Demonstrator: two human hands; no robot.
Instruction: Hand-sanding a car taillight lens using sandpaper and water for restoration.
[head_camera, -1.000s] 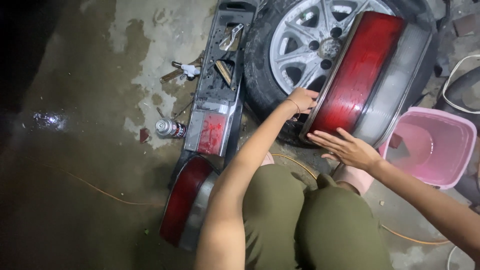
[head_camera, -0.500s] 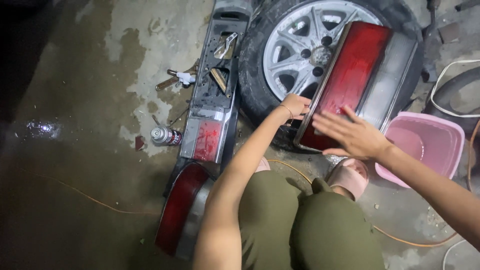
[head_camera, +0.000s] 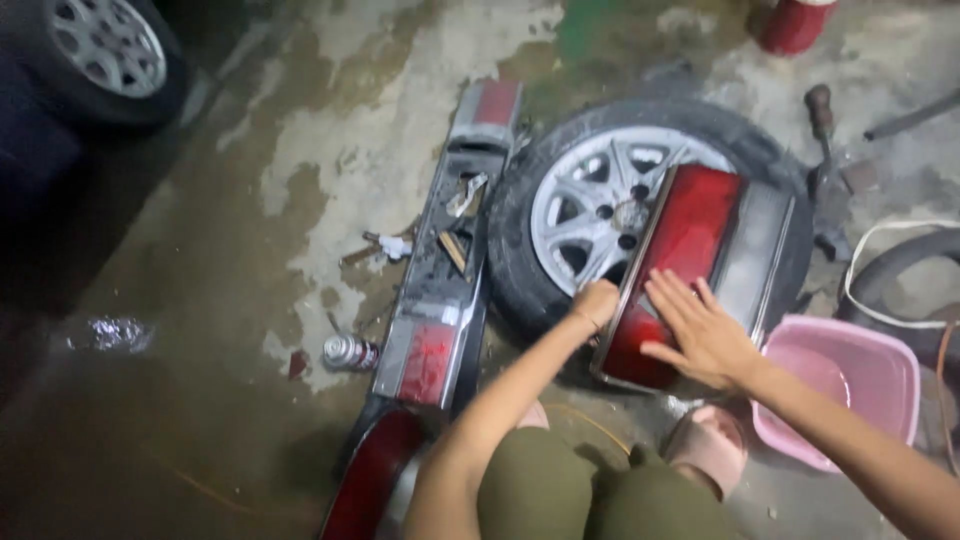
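Observation:
A red and clear car tail light (head_camera: 715, 250) lies tilted on a tyre with a silver alloy wheel (head_camera: 590, 215). My left hand (head_camera: 596, 303) grips the light's lower left edge with curled fingers. My right hand (head_camera: 695, 333) lies flat, fingers spread, on the red lens. My knees in olive trousers (head_camera: 590, 495) show at the bottom.
A long rear light panel (head_camera: 440, 300) lies on the wet concrete left of the tyre, with another red lamp (head_camera: 370, 480) at its near end. A small spray can (head_camera: 350, 352) lies beside it. A pink basin (head_camera: 850, 385) stands right. Another wheel (head_camera: 105, 45) is top left.
My right hand has moved from under the light's lower edge up onto the red lens. The view has tilted upward, bringing in more floor and a second wheel.

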